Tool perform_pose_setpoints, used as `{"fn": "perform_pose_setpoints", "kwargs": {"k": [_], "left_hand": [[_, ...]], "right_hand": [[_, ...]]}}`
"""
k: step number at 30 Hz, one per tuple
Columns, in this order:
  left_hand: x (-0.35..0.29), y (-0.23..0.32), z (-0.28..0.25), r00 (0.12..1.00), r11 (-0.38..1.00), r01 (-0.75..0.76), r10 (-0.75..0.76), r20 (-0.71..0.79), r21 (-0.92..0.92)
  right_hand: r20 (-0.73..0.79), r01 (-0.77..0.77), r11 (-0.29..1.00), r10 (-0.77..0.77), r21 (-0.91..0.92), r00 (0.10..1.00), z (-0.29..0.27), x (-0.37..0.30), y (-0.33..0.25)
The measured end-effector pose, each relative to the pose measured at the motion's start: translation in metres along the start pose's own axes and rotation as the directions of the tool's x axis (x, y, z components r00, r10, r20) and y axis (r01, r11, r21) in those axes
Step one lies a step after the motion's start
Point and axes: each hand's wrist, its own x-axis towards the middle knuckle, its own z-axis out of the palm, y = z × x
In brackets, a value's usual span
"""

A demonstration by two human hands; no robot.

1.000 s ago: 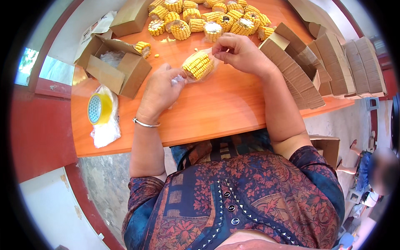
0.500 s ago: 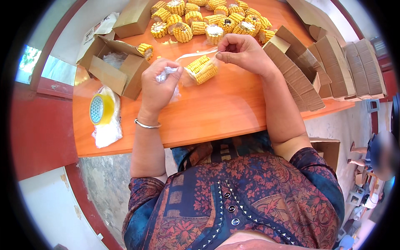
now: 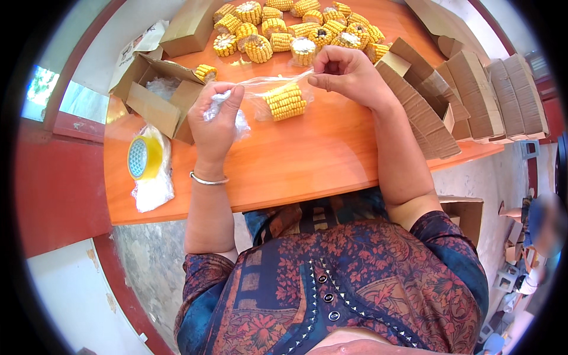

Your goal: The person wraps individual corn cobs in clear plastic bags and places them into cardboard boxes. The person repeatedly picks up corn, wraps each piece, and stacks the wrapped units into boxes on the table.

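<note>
A piece of corn cob point(image 3: 286, 103) sits inside a clear plastic bag point(image 3: 263, 86), between my hands and just above or on the orange table. My left hand point(image 3: 214, 115) is closed, pinching one end of the bag's stretched mouth. Crumpled clear plastic point(image 3: 241, 125) is also tucked in its palm. With thumb and forefinger, my right hand point(image 3: 340, 74) pinches the other end of the mouth, which is drawn out nearly straight. Whether the cob piece rests on the table, I cannot tell.
Several corn pieces point(image 3: 273, 26) lie at the back of the orange table point(image 3: 284, 171). An open cardboard box point(image 3: 155, 106) with plastic inside stands left, near a tape roll point(image 3: 144, 157) on plastic bags point(image 3: 152, 195). More cardboard boxes point(image 3: 414, 112) line the right. Another person point(image 3: 541, 222) is at far right.
My left hand has moved left, pulling the bag's mouth wider and straighter. The cob piece has turned and now hangs or sits more level below it. My right hand has barely moved.
</note>
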Motion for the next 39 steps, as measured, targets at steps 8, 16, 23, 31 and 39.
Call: {"fn": "perform_pose_setpoints", "kwargs": {"k": [8,16,23,31,39], "left_hand": [[0.001,0.023,0.007,0.978,0.999,0.035,-0.042,0.206,0.035],[0.001,-0.001,0.002,0.987,0.997,0.07,-0.074,0.14,0.033],[0.001,0.001,0.005,0.993,0.999,0.037,-0.038,0.112,0.013],[0.002,0.003,0.005,0.998,0.999,-0.03,0.028,0.05,0.025],[0.002,0.004,0.004,0.998,0.998,-0.049,0.048,0.042,0.03]], "right_hand": [[0.02,0.059,0.998,-0.059,0.002,0.998,-0.002,-0.004,-0.005],[0.015,0.08,0.987,-0.082,0.14,0.996,-0.008,-0.005,-0.008],[0.001,0.16,0.96,-0.164,-0.231,0.986,0.008,-0.005,-0.018],[0.002,-0.037,0.999,0.037,-0.008,0.999,0.007,0.003,0.004],[0.053,-0.008,0.988,0.0,0.152,0.999,0.004,0.003,0.008]]}}
